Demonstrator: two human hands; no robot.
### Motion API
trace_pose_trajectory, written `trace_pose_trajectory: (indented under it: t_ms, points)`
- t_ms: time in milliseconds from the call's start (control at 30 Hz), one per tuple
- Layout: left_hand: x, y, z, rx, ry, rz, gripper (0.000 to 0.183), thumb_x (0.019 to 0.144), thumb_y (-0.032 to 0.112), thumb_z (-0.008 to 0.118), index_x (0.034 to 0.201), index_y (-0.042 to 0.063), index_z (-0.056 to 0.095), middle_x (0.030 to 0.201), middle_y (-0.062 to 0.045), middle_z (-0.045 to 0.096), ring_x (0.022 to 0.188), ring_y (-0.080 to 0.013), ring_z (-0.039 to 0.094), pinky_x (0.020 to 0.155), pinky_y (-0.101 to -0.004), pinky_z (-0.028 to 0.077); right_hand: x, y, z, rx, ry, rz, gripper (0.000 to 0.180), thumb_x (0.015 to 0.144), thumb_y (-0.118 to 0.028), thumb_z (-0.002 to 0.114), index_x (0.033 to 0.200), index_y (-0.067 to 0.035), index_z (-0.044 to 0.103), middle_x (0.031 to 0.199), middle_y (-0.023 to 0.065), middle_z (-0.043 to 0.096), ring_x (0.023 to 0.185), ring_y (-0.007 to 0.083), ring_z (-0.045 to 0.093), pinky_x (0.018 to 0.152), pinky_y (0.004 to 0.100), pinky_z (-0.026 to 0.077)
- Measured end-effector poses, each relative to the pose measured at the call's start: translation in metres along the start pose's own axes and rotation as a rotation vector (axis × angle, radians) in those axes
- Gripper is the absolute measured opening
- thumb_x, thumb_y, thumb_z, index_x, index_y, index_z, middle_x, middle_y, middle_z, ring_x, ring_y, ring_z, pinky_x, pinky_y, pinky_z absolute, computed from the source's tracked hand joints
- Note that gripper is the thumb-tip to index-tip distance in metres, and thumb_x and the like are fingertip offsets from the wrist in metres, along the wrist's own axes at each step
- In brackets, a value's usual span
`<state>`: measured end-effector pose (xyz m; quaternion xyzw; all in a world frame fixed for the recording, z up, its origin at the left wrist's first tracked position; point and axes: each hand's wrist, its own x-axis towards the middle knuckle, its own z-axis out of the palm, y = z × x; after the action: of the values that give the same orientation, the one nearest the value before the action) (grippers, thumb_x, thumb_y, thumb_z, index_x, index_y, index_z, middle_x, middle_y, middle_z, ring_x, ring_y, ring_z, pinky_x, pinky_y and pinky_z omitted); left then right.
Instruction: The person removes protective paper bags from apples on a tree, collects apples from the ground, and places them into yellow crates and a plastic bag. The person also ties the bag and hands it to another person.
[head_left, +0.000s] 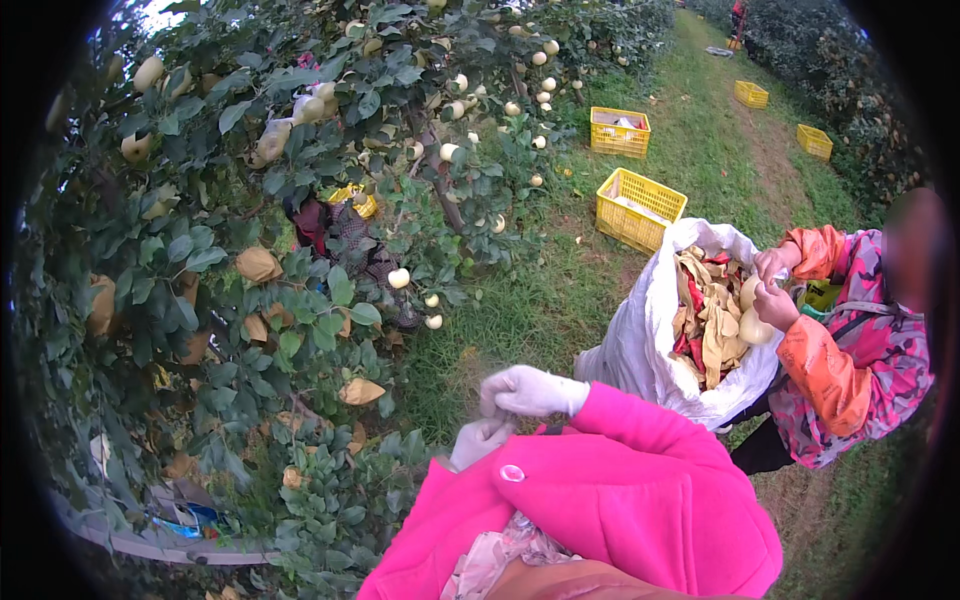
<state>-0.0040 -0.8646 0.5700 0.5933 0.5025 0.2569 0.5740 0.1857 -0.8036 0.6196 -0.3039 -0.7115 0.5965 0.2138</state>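
Both my hands wear white gloves and are close together before my pink coat (615, 495). My right hand (531, 391) reaches in from the right with its fingers bent down towards the left one. Lower down, my left hand (480, 441) is partly hidden behind the coat front. Whether anything is between the fingers cannot be made out. Left of the hands, apple-tree branches carry a brown paper fruit bag (361, 391) and another bagged fruit (258, 265). To their right stands a large white woven sack (626, 337) filled with crumpled brown and red paper bags (712, 322).
At the sack's far side a co-worker's hands (776, 304) handle pale apples (754, 328). Yellow crates (641, 210) stand along the grass lane, one farther back (619, 133). Another person (364, 247) is among the branches. A grey curved rail (172, 549) runs lower left.
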Motion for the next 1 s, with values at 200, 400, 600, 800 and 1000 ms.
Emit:
trace_pose_trajectory:
  t_ms: [200,400,600,800,1000]
  points:
    - [0.018,-0.01,-0.001,0.236,-0.029,-0.031,0.034,0.091,0.033,0.065,0.086,0.0,0.063,0.074,-0.007,0.061,0.068,-0.0129,0.056,0.064,-0.0295,0.046,-0.064,0.092,0.034,0.632,0.374,0.176,0.018,0.086,0.0,0.048,0.091,-0.003,0.064,0.087,0.0033,0.065,0.074,0.0102,0.061,0.066,0.0231,0.05]
    - [0.037,-0.009,0.009,0.235,-0.087,0.071,0.033,0.092,0.033,0.063,0.089,0.0,0.063,0.081,-0.009,0.061,0.078,-0.0194,0.06,0.074,-0.0307,0.047,-0.077,0.105,0.025,0.623,0.582,0.179,0.016,0.087,-0.003,0.051,0.097,-0.001,0.063,0.084,0.0019,0.062,0.073,0.0088,0.055,0.07,0.0242,0.048]
    - [0.033,0.02,0.024,0.128,-0.095,-0.066,0.016,0.094,0.015,0.058,0.094,-0.002,0.061,0.083,-0.005,0.062,0.076,-0.0108,0.058,0.069,-0.0254,0.048,-0.082,0.103,0.027,0.323,0.527,0.229,0.025,0.086,-0.012,0.05,0.104,-0.001,0.063,0.088,0.0058,0.066,0.076,0.0117,0.061,0.07,0.0255,0.05]
    - [0.043,0.037,0.038,0.333,-0.166,0.035,0.016,0.093,0.015,0.058,0.089,0.0,0.063,0.081,-0.005,0.063,0.073,-0.0118,0.058,0.069,-0.0263,0.048,-0.093,0.12,0.03,0.534,0.64,0.142,0.025,0.083,-0.007,0.048,0.1,-0.002,0.066,0.088,0.0065,0.067,0.08,0.0141,0.063,0.075,0.0282,0.052]
    - [0.068,-0.021,0.032,0.151,-0.132,0.022,0.016,0.092,0.016,0.06,0.088,0.001,0.063,0.08,-0.004,0.064,0.074,-0.0127,0.059,0.07,-0.0268,0.048,-0.101,0.112,0.021,0.484,0.509,0.185,0.029,0.09,-0.013,0.049,0.112,0.0,0.061,0.102,0.0062,0.065,0.095,0.0141,0.06,0.089,0.029,0.048]
